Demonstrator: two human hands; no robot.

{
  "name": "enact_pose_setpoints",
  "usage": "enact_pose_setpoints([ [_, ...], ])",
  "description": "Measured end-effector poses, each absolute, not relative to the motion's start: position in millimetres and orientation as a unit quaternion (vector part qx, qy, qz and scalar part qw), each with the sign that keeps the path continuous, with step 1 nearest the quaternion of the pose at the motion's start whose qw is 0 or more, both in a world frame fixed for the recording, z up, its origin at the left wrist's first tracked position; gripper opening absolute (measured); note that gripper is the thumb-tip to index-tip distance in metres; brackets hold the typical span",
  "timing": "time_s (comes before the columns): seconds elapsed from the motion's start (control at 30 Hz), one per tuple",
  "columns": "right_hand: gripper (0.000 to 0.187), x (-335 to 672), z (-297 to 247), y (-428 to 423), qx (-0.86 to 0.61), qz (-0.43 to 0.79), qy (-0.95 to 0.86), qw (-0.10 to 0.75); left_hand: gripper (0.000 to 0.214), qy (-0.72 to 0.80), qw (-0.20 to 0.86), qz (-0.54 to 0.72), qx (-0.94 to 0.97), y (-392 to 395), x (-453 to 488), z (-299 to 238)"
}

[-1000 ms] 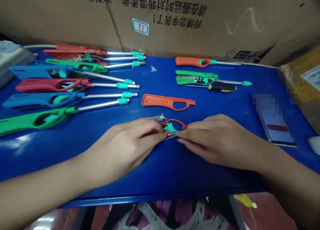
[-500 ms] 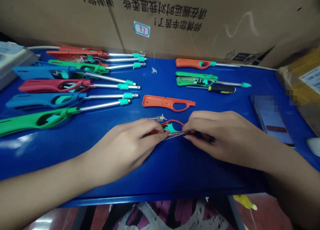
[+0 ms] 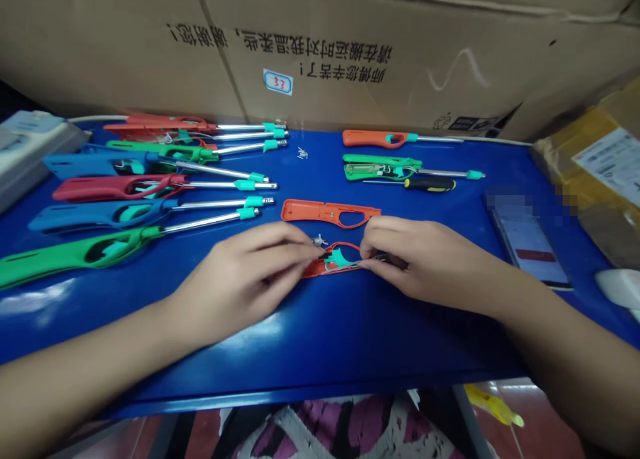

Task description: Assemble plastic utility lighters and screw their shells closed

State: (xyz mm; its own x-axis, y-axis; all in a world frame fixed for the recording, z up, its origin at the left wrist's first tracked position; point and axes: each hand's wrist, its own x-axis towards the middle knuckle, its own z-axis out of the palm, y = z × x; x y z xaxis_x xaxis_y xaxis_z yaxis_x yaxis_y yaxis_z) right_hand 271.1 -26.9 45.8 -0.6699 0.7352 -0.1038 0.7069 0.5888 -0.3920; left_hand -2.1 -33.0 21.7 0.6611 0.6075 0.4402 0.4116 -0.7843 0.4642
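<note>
An orange lighter shell half point(image 3: 314, 268) lies open between my hands, with a turquoise trigger point(image 3: 340, 258) inside it. My left hand point(image 3: 260, 276) is at its left end, thumb and fingers pinched on a small dark part point(image 3: 326, 254). At the shell's right end, my right hand point(image 3: 413, 252) pinches a thin silver piece point(image 3: 353, 266) that reaches along the lower edge; its full shape is hidden by the fingers. A clear-and-metal part point(image 3: 319, 241) pokes out behind my left fingertips. Just beyond lies the other orange shell half point(image 3: 310, 211).
Several lighters with metal tubes point(image 3: 105, 212) lie at left. An orange lighter point(image 3: 367, 138), an opened green one point(image 3: 370, 169) and a screwdriver point(image 3: 430, 184) lie back right. A phone point(image 3: 533, 239) is at right. A cardboard box point(image 3: 320, 106) stands behind the blue table point(image 3: 320, 352).
The camera view has tilted up and shifted slightly. My left fingers have shifted on the orange shell, uncovering more of its left part and a dark part at their tips. My right hand keeps its pinch.
</note>
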Motion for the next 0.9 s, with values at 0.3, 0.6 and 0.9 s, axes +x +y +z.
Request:
enact_pose_setpoints([
  [0.3, 0.016, 275, 49, -27, -0.402, 0.183, -0.897, 0.021, 0.022, 0.390, 0.169, 0.218, 0.879, -11, -13, 21],
  [0.6, 0.016, 277, 48, -26, -0.399, 0.174, -0.900, 0.017, 0.033, 0.440, 0.191, 0.115, 0.870, -9, -16, 27],
  [0.9, 0.016, 277, 48, -26, -0.396, 0.175, -0.901, 0.015, 0.030, 0.449, 0.214, 0.131, 0.857, -13, -13, 22],
])
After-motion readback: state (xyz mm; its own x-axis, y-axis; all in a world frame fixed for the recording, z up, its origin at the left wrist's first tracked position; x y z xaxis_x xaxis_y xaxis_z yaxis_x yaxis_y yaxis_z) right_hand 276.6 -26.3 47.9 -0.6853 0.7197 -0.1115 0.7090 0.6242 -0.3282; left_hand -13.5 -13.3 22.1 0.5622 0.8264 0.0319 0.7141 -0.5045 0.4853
